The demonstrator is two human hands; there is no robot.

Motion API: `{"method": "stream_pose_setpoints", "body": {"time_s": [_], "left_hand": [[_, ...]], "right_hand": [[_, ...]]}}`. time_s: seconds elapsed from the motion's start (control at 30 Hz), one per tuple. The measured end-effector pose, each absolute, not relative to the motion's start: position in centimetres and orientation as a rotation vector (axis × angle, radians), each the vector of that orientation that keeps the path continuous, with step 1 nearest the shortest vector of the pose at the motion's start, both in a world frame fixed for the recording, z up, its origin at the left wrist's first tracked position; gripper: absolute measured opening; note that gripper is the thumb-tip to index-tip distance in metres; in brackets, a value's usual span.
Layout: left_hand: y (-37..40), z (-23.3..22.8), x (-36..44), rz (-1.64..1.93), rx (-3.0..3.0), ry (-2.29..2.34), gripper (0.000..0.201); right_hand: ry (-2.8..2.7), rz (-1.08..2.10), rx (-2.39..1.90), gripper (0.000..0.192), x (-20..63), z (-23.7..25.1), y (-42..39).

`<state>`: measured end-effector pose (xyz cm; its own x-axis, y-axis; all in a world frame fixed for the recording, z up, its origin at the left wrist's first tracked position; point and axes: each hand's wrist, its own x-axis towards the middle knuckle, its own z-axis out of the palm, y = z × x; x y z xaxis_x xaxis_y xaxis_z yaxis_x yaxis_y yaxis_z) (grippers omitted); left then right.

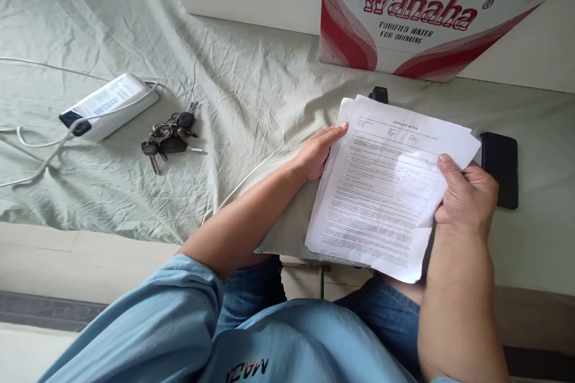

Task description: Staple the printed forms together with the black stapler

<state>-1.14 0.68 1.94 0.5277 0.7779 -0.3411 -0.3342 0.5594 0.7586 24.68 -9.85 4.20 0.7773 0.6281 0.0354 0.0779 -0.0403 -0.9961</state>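
A stack of printed paper sheets [372, 191] is held between my two hands over the near edge of the cloth-covered table. The top sheet carries dense small text under the heading "OVERLEAF NOTES", and the sheets' edges are slightly out of line. On the stack's left edge, my left hand [318, 152] grips with the thumb on top and the fingers underneath, mostly hidden. My right hand [469, 194] pinches the right edge, thumb on the face of the top sheet and fingers behind. A black phone [500, 170] lies just right of my right hand.
A white carton [426, 17] with red print stands against the wall. A small black object [380, 94] sits behind the papers, partly covered. To the left lie a bunch of keys [173, 137] and a white power strip [110, 106] with cables, on the wrinkled green cloth [251, 89].
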Motion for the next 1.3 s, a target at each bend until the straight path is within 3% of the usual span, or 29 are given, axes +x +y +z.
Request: {"method": "stream_pose_setpoints", "body": {"time_s": [0.47, 0.7, 1.3], "left_hand": [[0.6, 1.6, -1.1, 0.816, 0.646, 0.787, 0.058], [0.6, 1.5, -1.0, 0.824, 0.658, 0.794, 0.057], [0.0, 3.2, -0.9, 0.795, 0.637, 0.778, 0.055]], "right_hand": [[-0.65, 0.538, -1.657, 0.039, 25.0, 3.8, -10.1], [-0.812, 0.229, -1.706, 0.032, 26.3, 3.7, -9.6], [-0.768, 0.039, -1.414, 0.027, 25.8, 3.4, -8.3]]}}
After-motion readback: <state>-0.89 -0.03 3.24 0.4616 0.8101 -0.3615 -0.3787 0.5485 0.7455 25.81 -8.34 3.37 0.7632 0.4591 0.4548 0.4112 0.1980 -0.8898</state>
